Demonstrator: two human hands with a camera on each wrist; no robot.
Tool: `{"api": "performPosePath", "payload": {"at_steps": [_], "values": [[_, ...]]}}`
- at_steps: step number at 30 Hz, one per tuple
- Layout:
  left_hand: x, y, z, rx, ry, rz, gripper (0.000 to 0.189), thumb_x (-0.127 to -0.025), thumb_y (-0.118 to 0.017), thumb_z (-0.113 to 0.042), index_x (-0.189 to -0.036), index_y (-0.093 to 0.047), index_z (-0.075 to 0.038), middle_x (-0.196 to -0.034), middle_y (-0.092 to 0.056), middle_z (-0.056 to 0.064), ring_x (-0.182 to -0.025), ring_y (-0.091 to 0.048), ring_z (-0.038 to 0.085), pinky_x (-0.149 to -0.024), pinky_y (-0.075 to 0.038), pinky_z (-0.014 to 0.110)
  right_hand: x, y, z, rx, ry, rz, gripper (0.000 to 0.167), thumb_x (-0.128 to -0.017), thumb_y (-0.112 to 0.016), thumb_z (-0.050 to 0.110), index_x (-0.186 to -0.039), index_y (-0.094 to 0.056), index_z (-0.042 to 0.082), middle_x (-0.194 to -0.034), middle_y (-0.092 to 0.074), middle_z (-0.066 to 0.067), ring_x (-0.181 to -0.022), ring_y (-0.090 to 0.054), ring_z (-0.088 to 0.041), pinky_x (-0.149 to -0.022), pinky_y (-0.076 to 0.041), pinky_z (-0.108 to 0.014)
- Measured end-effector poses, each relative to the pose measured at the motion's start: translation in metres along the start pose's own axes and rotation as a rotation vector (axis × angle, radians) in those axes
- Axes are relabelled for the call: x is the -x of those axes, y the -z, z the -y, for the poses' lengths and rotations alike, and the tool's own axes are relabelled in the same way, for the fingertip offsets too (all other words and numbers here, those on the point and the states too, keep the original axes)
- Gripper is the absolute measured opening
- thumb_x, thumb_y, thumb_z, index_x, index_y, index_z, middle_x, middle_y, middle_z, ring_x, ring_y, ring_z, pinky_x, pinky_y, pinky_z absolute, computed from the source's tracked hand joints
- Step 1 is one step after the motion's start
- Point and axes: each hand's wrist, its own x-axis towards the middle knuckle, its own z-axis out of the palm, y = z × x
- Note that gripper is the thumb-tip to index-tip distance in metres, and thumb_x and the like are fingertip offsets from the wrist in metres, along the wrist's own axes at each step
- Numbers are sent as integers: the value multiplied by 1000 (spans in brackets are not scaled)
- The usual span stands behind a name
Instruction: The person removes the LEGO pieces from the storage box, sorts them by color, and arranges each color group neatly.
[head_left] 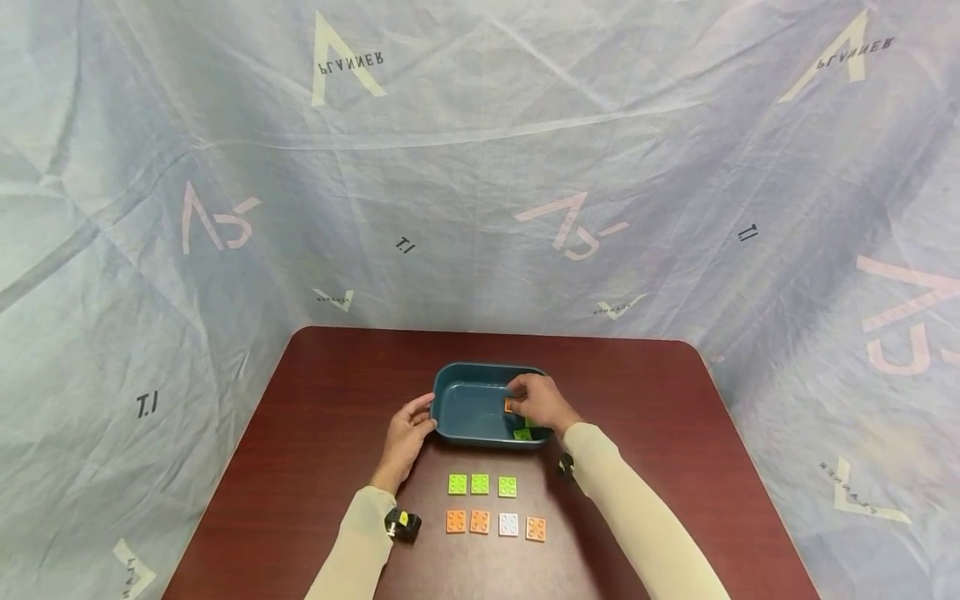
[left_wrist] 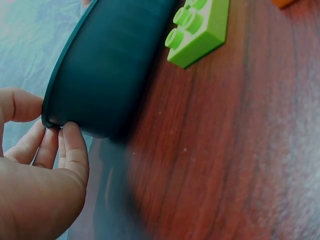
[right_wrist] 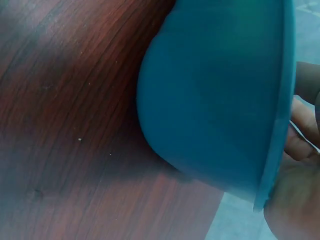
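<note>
A dark teal plastic tray [head_left: 472,441] sits on the table. My left hand [head_left: 407,433] grips its left end, fingertips at the rim and against the outer wall, as the left wrist view also shows. My right hand [head_left: 546,402] reaches over the right end and pinches an orange toy building brick [head_left: 509,405] inside the tray. Below that hand, green bricks [head_left: 522,434] lie in the tray's right part, partly covered by the hand. In the right wrist view the tray wall [right_wrist: 210,100] hides most of the fingers [right_wrist: 302,120].
In front of the tray, three green bricks [head_left: 480,484] form a row. Nearer me is a second row with orange bricks [head_left: 455,522] and one white brick [head_left: 508,524]. The reddish-brown table [head_left: 360,367] meets hanging grey sheets [head_left: 480,250] at the back and sides.
</note>
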Motion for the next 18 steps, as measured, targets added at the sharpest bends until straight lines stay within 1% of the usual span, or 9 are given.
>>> {"api": "performPosePath", "payload": {"at_steps": [4, 9, 16, 18], "values": [[-1, -1, 1, -4, 1, 1, 56, -96, -64, 8, -150, -59, -5, -145, -56, 23, -109, -61, 22, -83, -52, 31, -5, -3, -2, 82, 19, 13, 31, -94, -79, 9, -124, -75, 1, -116, -76, -12, -108, -73, -29, -92, -60, -48], [-1, -1, 2, 6, -1, 5, 57, -95, -65, 7, -150, -59, -5, -146, -55, 23, -117, -61, 34, -86, -53, 32, -9, -7, -3, 131, 27, 34, 31, -93, -80, 8, -123, -76, 1, -116, -76, -13, -106, -73, -29, -91, -61, -48], [0, 0, 2, 21, -1, 9, 57, -95, -65, 7, -150, -59, -5, -146, -55, 23, -118, -61, 34, -84, -52, 30, -13, -9, -3, 191, 38, 47, 32, -92, -80, 7, -123, -77, 2, -118, -76, -13, -106, -73, -28, -90, -61, -47], [0, 0, 2, 20, -1, 9, 56, -95, -65, 6, -150, -59, -5, -146, -55, 23, -120, -59, 36, -84, -51, 30, -14, -9, -3, 201, 33, 53, 31, -92, -80, 8, -123, -77, 2, -118, -76, -13, -107, -73, -28, -90, -62, -46]]}}
